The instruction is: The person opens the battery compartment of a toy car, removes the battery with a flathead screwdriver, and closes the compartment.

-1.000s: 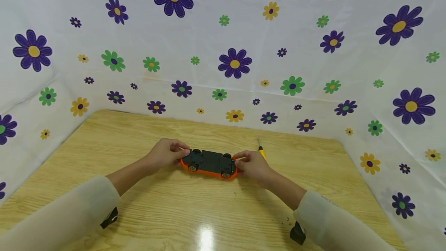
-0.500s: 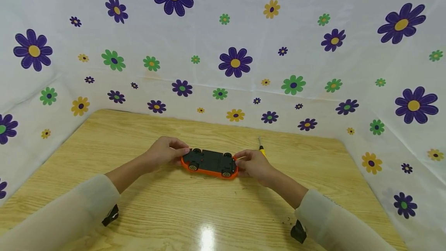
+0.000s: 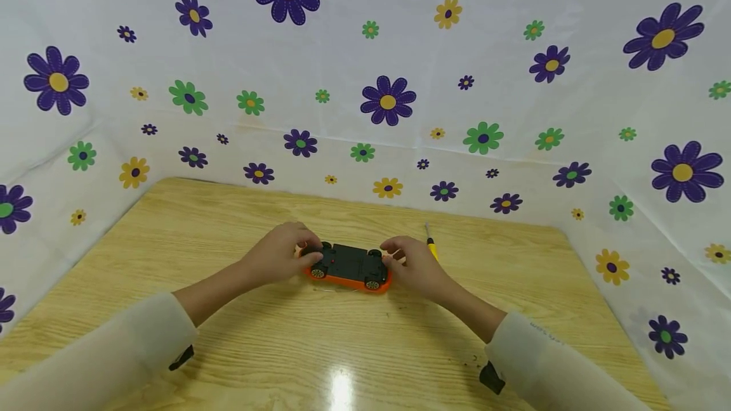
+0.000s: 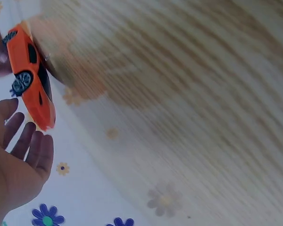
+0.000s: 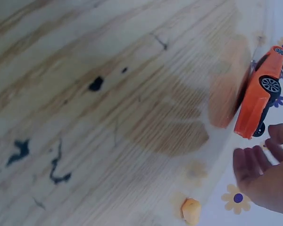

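An orange toy car (image 3: 348, 265) lies upside down on the wooden table, its black underside and wheels facing up. My left hand (image 3: 280, 252) is at the car's left end, thumb over the underside near a wheel. In the left wrist view the fingers of this left hand (image 4: 23, 160) are loosely spread beside the end of the toy car (image 4: 30, 75). My right hand (image 3: 414, 265) is at the other end. From the right wrist, the right hand (image 5: 269, 174) shows relaxed fingers just off the end of the toy car (image 5: 259, 96).
Behind the right hand lies a screwdriver (image 3: 431, 246) with a yellow and black handle. Small dark marks (image 5: 96, 84) dot the tabletop (image 3: 274, 347). A white flower-print cloth (image 3: 337, 68) rises along the back and both sides.
My left hand has shifted right over the car's end, its thumb now further onto the underside. The right hand's fingers have loosened from the other end. The car stays nearly in place.
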`<action>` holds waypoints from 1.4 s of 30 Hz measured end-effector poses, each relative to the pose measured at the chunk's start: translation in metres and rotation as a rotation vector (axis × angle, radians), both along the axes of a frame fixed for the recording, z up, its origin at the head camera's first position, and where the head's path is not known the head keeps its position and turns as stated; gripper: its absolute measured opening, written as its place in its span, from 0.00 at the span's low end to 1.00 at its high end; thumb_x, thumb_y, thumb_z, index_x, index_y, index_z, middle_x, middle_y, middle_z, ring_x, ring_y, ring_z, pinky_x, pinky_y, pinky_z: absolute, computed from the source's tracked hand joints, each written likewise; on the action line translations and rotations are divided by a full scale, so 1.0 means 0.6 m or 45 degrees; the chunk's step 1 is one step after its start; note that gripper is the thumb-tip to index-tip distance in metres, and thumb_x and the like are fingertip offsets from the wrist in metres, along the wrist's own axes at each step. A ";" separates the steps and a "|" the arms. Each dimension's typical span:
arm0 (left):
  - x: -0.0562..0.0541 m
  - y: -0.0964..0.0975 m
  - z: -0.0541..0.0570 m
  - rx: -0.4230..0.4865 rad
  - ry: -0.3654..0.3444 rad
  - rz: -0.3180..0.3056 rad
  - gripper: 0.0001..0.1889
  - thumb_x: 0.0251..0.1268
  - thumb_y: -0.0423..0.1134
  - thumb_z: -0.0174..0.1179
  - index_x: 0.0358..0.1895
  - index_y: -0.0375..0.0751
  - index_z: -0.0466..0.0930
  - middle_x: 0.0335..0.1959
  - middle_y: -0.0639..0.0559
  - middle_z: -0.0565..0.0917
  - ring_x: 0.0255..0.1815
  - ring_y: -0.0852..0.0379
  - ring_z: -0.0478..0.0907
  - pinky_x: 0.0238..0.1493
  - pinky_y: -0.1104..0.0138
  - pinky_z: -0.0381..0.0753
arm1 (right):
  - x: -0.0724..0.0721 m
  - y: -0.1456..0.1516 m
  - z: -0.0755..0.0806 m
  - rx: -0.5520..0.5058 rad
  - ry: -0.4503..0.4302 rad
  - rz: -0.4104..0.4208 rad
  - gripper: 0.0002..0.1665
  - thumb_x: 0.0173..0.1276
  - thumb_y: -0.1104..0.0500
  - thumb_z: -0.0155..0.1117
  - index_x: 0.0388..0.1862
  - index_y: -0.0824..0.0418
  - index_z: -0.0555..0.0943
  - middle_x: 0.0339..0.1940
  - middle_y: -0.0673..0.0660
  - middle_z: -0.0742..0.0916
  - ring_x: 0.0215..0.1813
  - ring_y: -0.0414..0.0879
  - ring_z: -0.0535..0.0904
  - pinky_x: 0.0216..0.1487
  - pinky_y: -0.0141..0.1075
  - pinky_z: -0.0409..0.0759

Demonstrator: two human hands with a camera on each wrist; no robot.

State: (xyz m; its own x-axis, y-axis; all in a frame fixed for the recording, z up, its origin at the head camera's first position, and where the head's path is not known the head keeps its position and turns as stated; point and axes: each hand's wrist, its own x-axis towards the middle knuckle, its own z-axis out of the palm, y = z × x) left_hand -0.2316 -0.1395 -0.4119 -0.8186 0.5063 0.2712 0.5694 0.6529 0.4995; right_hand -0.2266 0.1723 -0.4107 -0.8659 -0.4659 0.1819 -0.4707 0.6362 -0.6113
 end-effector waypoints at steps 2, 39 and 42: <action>0.006 0.007 0.001 -0.084 0.075 -0.041 0.10 0.70 0.44 0.69 0.48 0.45 0.88 0.45 0.54 0.85 0.48 0.52 0.78 0.48 0.59 0.83 | 0.001 -0.001 -0.001 0.076 0.132 0.096 0.16 0.75 0.63 0.66 0.58 0.66 0.83 0.52 0.60 0.86 0.54 0.56 0.82 0.52 0.46 0.87; -0.028 0.002 -0.002 -0.358 0.248 -0.399 0.14 0.71 0.41 0.63 0.56 0.45 0.86 0.60 0.47 0.82 0.63 0.47 0.77 0.64 0.52 0.81 | 0.085 -0.036 -0.006 0.472 0.546 0.327 0.18 0.73 0.60 0.69 0.59 0.60 0.84 0.53 0.58 0.85 0.49 0.51 0.77 0.50 0.40 0.84; -0.035 0.001 -0.001 -0.412 0.242 -0.412 0.15 0.73 0.41 0.62 0.58 0.46 0.84 0.63 0.48 0.81 0.67 0.47 0.75 0.68 0.51 0.78 | 0.095 -0.050 -0.006 0.520 0.575 0.290 0.18 0.73 0.58 0.69 0.59 0.59 0.84 0.52 0.57 0.85 0.47 0.50 0.77 0.49 0.39 0.83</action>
State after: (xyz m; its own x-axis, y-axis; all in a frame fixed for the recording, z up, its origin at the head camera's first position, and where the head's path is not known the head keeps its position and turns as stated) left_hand -0.2529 -0.1388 -0.4122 -0.5569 0.8091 0.1877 0.8298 0.5322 0.1679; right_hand -0.1697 0.1424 -0.4146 -0.6171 -0.7377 0.2738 -0.7754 0.6294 -0.0516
